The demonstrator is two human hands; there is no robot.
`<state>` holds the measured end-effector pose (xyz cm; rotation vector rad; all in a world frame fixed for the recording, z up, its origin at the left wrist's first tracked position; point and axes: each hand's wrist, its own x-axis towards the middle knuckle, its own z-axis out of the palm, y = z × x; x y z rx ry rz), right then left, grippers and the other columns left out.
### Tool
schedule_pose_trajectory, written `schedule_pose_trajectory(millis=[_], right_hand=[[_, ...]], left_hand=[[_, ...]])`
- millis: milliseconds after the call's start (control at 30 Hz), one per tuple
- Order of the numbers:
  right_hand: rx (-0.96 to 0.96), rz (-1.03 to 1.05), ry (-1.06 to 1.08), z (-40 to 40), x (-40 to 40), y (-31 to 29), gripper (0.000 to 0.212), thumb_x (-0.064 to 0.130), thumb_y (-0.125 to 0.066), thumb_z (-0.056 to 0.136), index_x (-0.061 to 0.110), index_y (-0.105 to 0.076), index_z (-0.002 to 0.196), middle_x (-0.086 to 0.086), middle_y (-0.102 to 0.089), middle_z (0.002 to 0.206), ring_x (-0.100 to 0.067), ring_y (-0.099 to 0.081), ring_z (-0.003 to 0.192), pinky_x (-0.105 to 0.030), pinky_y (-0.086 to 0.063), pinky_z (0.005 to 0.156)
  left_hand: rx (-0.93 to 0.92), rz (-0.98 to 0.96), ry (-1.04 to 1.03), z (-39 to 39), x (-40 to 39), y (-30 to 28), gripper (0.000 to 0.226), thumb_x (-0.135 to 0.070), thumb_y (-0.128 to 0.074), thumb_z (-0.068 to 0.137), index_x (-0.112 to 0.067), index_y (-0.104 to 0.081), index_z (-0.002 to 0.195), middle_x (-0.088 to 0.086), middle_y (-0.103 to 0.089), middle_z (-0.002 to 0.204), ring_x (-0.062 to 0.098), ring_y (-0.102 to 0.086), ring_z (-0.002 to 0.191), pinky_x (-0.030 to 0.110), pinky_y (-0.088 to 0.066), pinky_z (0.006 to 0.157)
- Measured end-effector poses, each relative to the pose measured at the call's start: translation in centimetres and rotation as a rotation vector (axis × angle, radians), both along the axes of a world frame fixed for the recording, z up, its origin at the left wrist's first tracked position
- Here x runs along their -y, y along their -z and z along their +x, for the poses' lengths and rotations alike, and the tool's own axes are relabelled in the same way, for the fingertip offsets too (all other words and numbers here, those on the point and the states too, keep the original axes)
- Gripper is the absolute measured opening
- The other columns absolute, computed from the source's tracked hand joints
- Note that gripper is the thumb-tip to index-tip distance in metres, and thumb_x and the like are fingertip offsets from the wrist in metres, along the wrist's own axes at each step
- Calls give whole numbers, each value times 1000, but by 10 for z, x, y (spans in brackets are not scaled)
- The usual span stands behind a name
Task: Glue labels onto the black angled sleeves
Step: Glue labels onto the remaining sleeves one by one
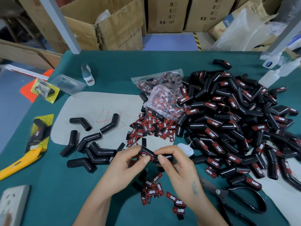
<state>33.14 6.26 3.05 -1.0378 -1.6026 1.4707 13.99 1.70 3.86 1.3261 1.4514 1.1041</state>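
Note:
Both hands hold one black angled sleeve (164,156) just above the green table. My left hand (128,160) grips its left arm, with the thumb pressing a red and black label (145,155) onto it. My right hand (175,160) pinches the sleeve's right arm. Several bare sleeves (91,150) lie to the left on a grey mat (91,105). A large heap of labelled sleeves (236,126) fills the right. Loose labels (146,126) lie in a pile behind my hands, and more labels (154,188) lie below them. A small white glue bottle (185,148) lies right behind my right hand.
Clear bags of labels (161,93) sit mid-table. Black scissors (241,201) lie at the lower right, a yellow utility knife (17,163) at the left. A power strip (13,204) is at the lower left. Packaged sleeves (40,132), a plastic blister (66,84) and cardboard boxes (117,28) stand further off.

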Motion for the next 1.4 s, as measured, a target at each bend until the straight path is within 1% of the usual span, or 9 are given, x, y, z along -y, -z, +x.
schedule_pose_trajectory(millis=[267,400,500,633,733,867,1067,1300,1400], right_hand=[[-100,-84,35,-10,7,-1,9,40,-70,98,38,-69,107,2,-69,108,-27,-74,94,-33,-62,73],[-159,-88,60,-11,9,0,7,35,-67,100,31,-70,105,-1,-68,104,-27,-74,88,-32,-61,72],[-188,-90,60,-9,10,-1,5,28,-67,101,27,-70,104,-3,-69,102,-28,-74,85,-32,-61,73],[-215,-134,51,-8,10,-5,13,31,-66,101,20,-70,106,-6,-71,98,-27,-75,84,-33,-62,73],[-233,-219,24,-8,11,-7,20,38,-63,100,20,-70,106,-8,-73,89,-24,-74,77,-29,-61,72],[-283,-296,-14,-8,11,-7,26,40,-60,100,17,-69,107,-11,-70,88,-25,-71,77,-44,-62,74],[-220,-272,13,-9,11,-7,11,36,-67,95,25,-69,94,-8,-69,76,-22,-71,70,-29,-60,67],[-279,-304,-29,-7,9,-11,27,42,-60,98,16,-67,103,-8,-66,83,-24,-66,74,-40,-62,68],[-231,-303,-62,-8,8,-15,18,40,-71,91,27,-67,102,-6,-69,78,-26,-71,70,-31,-61,69]], left_hand=[[-10,20,61,3,0,-7,25,-39,-50,104,-44,-66,85,-22,-51,68,-1,-43,61,14,-37,57],[-17,36,87,1,4,-5,34,-34,-52,103,-5,-67,93,-20,-48,71,-1,-42,63,15,-36,59],[-67,61,109,-3,7,-3,40,-30,-52,100,8,-62,91,0,-52,75,10,-43,68,23,-36,64],[-99,34,152,-7,8,-5,35,-29,-55,97,4,-57,86,3,-49,76,26,-45,73,37,-41,67],[-76,-3,180,-13,8,-5,31,-31,-57,99,-1,-58,89,-8,-53,76,13,-47,71,26,-42,66],[28,-51,191,-16,10,-6,39,-36,-50,105,1,-60,94,-7,-61,73,8,-48,58,18,-40,54],[-31,-34,188,-11,8,-3,42,-38,-47,107,-6,-56,81,-8,-62,69,7,-47,52,16,-39,55],[138,-72,194,-16,9,-3,50,-54,-43,108,-11,-63,90,-1,-62,72,28,-44,54,28,-37,47],[147,-51,172,-16,9,-2,58,-60,-44,106,-9,-61,84,-1,-61,69,27,-44,54,26,-36,48]])
